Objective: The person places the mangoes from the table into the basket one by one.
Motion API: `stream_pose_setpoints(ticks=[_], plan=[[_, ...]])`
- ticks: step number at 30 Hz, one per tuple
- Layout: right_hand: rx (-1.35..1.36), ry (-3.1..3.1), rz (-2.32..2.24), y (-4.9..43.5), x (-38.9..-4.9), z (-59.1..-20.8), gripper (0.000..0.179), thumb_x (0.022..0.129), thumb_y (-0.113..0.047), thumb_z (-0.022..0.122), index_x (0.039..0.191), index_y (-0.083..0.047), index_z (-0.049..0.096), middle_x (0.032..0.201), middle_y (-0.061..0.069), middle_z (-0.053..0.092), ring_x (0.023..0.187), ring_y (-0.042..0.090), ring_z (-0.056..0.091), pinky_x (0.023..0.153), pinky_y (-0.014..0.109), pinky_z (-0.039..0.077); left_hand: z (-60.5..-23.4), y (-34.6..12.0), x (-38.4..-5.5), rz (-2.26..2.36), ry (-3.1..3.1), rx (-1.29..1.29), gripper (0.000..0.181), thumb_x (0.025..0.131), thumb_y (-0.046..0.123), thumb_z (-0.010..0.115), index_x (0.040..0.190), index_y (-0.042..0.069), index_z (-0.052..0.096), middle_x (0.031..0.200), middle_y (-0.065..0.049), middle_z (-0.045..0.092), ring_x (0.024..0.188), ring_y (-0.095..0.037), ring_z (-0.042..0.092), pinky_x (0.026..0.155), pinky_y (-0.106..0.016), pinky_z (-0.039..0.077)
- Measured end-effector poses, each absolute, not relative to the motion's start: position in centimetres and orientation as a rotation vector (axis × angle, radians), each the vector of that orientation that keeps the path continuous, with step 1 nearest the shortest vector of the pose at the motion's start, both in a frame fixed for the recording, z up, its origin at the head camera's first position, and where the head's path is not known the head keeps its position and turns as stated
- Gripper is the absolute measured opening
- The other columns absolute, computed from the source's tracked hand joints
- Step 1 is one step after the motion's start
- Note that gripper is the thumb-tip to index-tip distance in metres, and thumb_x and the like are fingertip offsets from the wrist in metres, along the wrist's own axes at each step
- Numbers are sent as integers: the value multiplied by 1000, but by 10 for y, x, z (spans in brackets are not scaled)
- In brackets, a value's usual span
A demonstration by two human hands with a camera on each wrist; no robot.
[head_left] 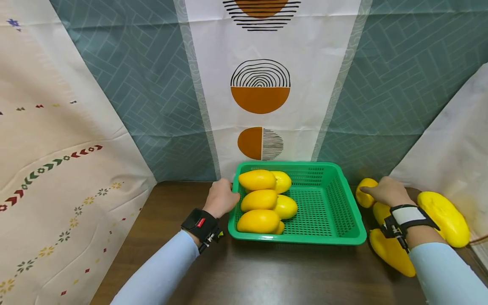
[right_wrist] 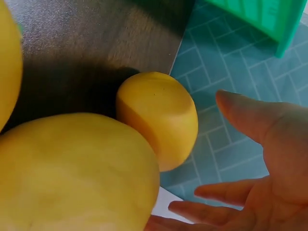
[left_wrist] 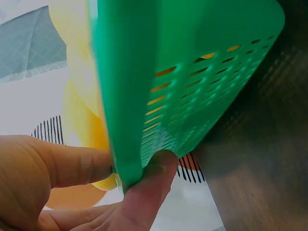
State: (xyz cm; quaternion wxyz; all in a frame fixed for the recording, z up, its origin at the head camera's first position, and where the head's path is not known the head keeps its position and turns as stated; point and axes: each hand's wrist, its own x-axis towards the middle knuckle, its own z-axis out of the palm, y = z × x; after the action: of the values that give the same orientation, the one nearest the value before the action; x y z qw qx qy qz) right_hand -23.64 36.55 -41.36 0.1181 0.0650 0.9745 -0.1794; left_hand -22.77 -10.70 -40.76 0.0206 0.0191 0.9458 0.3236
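A: Where is the left hand (head_left: 220,198)?
B: At the left edge of the green basket (head_left: 297,239), pinching its rim, thumb on one side and finger on the other, as the left wrist view shows.

A: And the right hand (head_left: 390,192)?
B: Spread wide, thumb well away from the fingers, holding nothing. It is beside the small rounded mango (right_wrist: 158,120); the right wrist view shows a gap between them.

A: Where do the other mangoes lie?
B: At least six basket mangoes (head_left: 259,199) crowd the left half, some stacked. The right half shows its mesh floor, so there's room inside. On the desk (head_left: 289,271), right of the basket, a long mango (head_left: 392,252) lies just beside the front right corner. A large mango (head_left: 446,218) sits farther right, near the pale cloth (head_left: 465,127). Another is partly hidden under the right wrist.

A: How tight are the edges?
B: The basket's far rim is close to the patterned cloth (head_left: 183,148); the right-hand gap is narrow. In front, a broad strip of desk gives room.
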Motion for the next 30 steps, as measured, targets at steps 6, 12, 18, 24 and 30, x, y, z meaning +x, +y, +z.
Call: stream_pose_setpoints(ticks=[6, 12, 18, 24, 30], plan=[[204, 2830, -507, 362, -247, -419, 67, 86, -61, 49, 85, 6, 46, 72, 11, 42, 67, 27, 47, 56, 35, 42, -407, -123, -228, 967, 2973, 34, 30, 80, 14, 59, 55, 11, 43, 50, 1, 29, 39, -19, 42, 38, -24, 34], [283, 2787, -540, 360, -252, -429, 70, 86, -64, 46, 88, 6, 43, 74, 14, 43, 69, 28, 47, 56, 36, 43, -405, -130, -229, 958, 2973, 7, 29, 79, 14, 60, 55, 11, 44, 51, 0, 29, 39, -19, 41, 38, -24, 35], [289, 2805, -513, 357, -256, -435, 64, 87, -61, 47, 80, 2, 42, 71, 12, 41, 67, 27, 46, 56, 35, 42, -404, -131, -229, 947, 2948, 8, 30, 79, 15, 63, 55, 10, 46, 50, 0, 30, 40, -19, 44, 38, -24, 38], [279, 2830, -490, 354, -259, -435, 60, 83, -57, 54, 82, 2, 42, 71, 12, 42, 66, 28, 46, 56, 36, 41, -402, -133, -232, 951, 2914, -1, 25, 77, 15, 66, 57, 6, 53, 50, -1, 36, 43, -19, 51, 41, -26, 43], [244, 2869, -490, 350, -258, -437, 51, 81, -47, 60, 83, 2, 45, 72, 14, 45, 65, 29, 46, 55, 37, 41, -402, -133, -236, 960, 2878, -30, 24, 75, 15, 69, 59, 4, 56, 51, -2, 39, 44, -20, 51, 42, -26, 45]])
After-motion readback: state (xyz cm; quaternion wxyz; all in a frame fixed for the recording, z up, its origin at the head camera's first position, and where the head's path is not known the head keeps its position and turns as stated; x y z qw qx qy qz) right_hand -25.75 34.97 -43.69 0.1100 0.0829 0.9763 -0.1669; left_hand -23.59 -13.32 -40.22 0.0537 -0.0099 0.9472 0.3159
